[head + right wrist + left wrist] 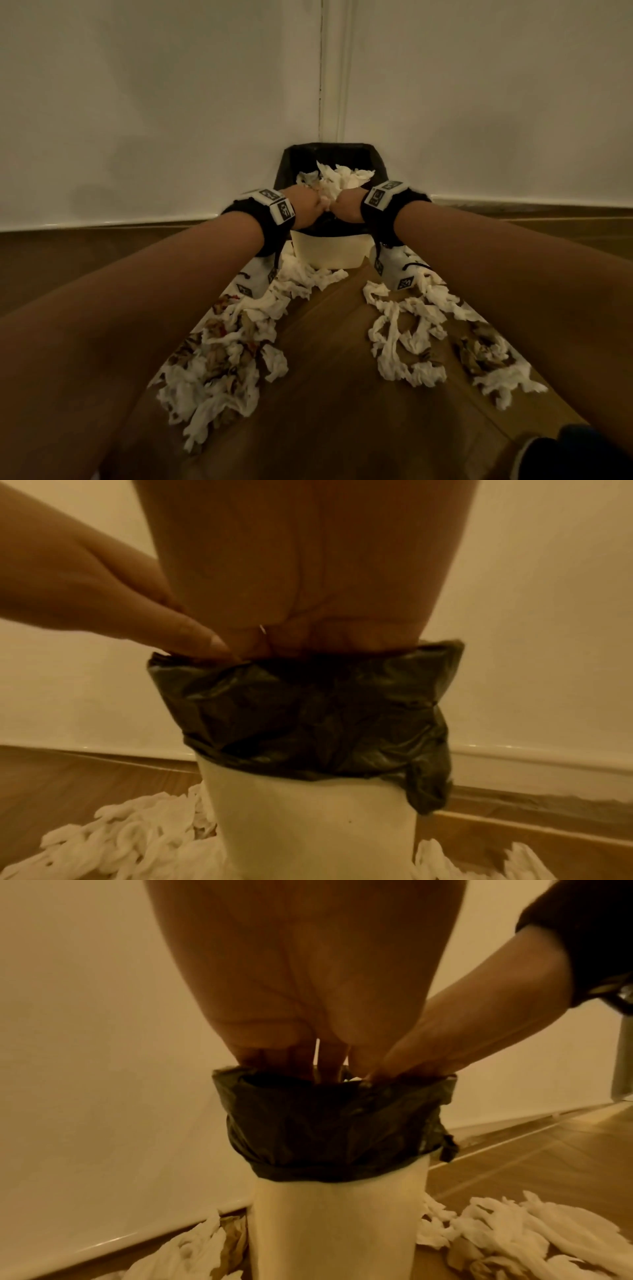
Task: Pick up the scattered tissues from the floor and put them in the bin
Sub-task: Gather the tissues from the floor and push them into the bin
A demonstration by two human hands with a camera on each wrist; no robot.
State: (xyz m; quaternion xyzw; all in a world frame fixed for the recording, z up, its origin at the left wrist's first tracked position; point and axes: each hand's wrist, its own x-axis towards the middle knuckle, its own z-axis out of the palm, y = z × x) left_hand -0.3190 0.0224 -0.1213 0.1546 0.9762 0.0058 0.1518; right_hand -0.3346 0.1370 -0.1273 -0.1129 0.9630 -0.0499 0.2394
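Two hands, the left hand (308,207) and right hand (347,207), meet over the bin (330,250) at 12 o'clock, fingers reaching down inside its black liner (329,1123); their grip cannot be told. Some tissues (337,180) fill the bin; scattered tissues (233,356) lie at 7 and 5 o'clock on the floor (329,359).

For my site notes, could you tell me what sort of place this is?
Probably a room corner in a home: plain white walls, a wooden floor and a small lined bin.
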